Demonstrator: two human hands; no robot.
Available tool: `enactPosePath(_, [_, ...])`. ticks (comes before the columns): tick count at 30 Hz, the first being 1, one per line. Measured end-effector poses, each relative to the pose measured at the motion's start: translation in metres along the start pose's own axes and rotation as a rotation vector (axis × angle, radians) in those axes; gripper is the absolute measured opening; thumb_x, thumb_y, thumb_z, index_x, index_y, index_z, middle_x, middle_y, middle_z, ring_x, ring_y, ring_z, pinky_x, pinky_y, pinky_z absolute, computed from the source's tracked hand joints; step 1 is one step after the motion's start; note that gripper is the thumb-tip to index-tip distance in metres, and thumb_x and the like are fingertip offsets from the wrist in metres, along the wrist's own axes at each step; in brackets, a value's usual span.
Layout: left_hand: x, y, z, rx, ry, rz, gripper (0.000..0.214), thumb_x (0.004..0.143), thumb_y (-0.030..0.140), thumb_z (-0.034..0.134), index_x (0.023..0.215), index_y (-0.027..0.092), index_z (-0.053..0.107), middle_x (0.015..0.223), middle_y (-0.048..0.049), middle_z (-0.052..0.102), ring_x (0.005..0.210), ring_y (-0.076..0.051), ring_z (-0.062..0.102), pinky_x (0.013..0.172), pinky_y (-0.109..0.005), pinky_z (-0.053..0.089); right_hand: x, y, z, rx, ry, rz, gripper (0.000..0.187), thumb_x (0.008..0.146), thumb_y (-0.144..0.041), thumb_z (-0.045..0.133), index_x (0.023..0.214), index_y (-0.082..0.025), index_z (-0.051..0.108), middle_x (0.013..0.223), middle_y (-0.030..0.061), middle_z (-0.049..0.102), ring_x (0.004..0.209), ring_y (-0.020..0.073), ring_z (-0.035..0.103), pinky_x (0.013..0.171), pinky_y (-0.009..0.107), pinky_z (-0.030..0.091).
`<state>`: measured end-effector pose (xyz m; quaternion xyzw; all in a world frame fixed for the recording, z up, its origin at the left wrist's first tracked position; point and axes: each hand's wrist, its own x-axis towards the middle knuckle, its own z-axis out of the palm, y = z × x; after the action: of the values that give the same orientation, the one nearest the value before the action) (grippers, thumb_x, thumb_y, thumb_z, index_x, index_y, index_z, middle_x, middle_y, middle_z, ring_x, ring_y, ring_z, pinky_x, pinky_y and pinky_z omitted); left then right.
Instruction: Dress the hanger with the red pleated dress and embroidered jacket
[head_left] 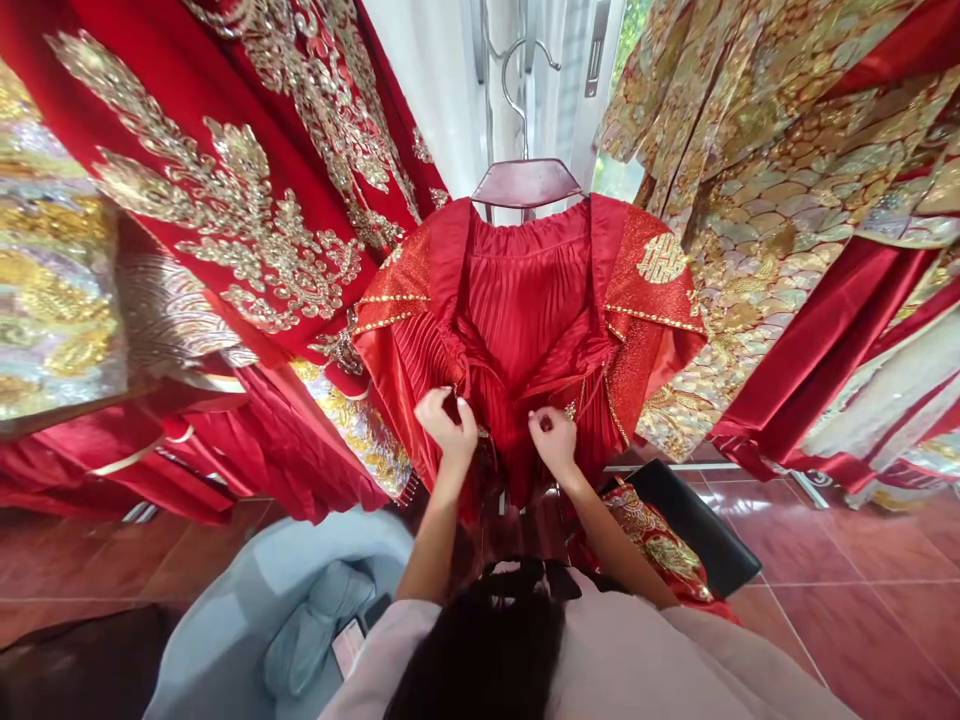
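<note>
Head view, red jacket (517, 310): hangs below the hanger (525, 183), long axis running down from it, front edges parted.
Left hand (448, 422): below and left of the hanger, at one front edge; fingers curled toward the thumb, cannot tell whether cloth is pinched.
Right hand (553, 436): below and slightly right of the hanger; fingers ringed against the thumb, grasp equally unclear.
Reach: jacket directly before both hands, neither clearly nearer.
</note>
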<state>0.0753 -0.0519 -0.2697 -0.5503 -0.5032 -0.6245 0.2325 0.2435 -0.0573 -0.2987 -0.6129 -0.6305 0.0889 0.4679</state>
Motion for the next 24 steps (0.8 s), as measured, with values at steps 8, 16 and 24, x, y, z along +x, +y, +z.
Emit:
enactPosePath(8, [-0.093, 0.008, 0.016, 0.038, -0.623, -0.291, 0.022, 0.083, 0.018, 0.045, 0.103, 0.013, 0.053, 0.102, -0.015, 0.059, 0.102, -0.025, 0.055, 0.092, -0.042, 0.043, 0.007, -0.007, 0.038, 0.007, -0.285, 0.142, 0.026, 0.088, -0.031, 0.045, 0.074, -0.016, 0.061, 0.08, 0.0088, 0.067, 0.073, 0.0174, 0.059, 0.068, 0.025, 0.036])
enactPosePath(16, [-0.113, 0.018, 0.04, 0.108, -0.944, -0.366, 0.019, 0.084, 0.007, 0.041, 0.082, 0.016, 0.058, 0.086, -0.0099, 0.066, 0.083, -0.02, 0.063, 0.077, -0.03, 0.049, -0.026, -0.008, 0.017, 0.22, -0.403, 0.348, 0.026, 0.08, -0.028, 0.051, 0.056, -0.017, 0.051, 0.061, 0.0037, 0.056, 0.063, 0.0139, 0.049, 0.062, 0.024, 0.031])
enactPosePath(24, [-0.121, 0.018, 0.03, 0.217, -1.06, -0.372, 0.017, 0.085, 0.019, 0.048, 0.073, 0.015, 0.061, 0.076, -0.0099, 0.066, 0.074, -0.019, 0.065, 0.062, -0.025, 0.044, -0.018, -0.007, 0.013, 0.859, -0.611, 0.737, 0.021, 0.068, -0.031, 0.055, 0.055, -0.015, 0.051, 0.047, 0.0005, 0.049, 0.037, 0.0065, 0.033, 0.036, 0.019, 0.018])
